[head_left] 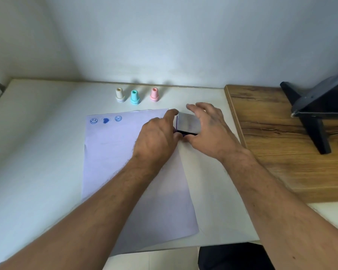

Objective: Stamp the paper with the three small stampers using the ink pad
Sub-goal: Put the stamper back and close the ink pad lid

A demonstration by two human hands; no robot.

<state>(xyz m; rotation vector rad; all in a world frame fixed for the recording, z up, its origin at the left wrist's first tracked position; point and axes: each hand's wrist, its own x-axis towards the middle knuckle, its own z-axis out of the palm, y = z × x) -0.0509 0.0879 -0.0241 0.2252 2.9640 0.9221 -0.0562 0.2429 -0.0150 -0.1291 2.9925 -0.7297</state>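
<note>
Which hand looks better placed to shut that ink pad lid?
Probably the right hand: its palm and fingers drape over the raised lid, while the left hand steadies the ink pad's left edge beside the paper.

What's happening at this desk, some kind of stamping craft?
Yes. A person has both hands on the ink pad at the paper's right edge: left hand at its side, right hand on its half-raised lid. The cream stamper, teal stamper and pink stamper stand upright in a row behind. Three blue stamp marks already sit along the paper's top.
</note>
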